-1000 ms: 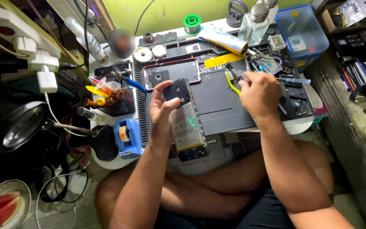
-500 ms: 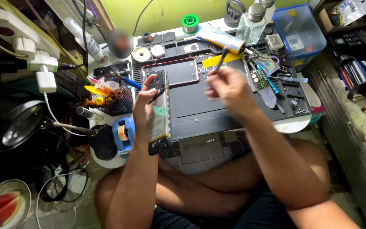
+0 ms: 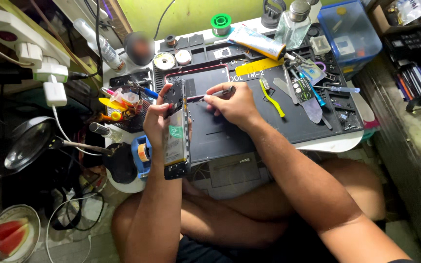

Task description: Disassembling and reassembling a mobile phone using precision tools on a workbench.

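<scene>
Holding the opened phone [image 3: 176,131] up on edge, left of frame centre, your left hand [image 3: 156,119] was wrapped around its upper half over the dark work mat [image 3: 249,131]. Your right hand [image 3: 232,103] pinched a thin pen-like tool [image 3: 222,91], tip aimed at the phone's top end. Yellow brush [image 3: 271,96] lay just right of that hand, blue tape dispenser [image 3: 141,153] at lower left.

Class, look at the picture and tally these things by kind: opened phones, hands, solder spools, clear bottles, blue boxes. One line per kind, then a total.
Opened phone, held by the left hand: 1
Hands, left hand and right hand with a thin tool: 2
Green solder spool: 1
Clear glass bottle: 1
Blue plastic box: 1
Total: 6
</scene>
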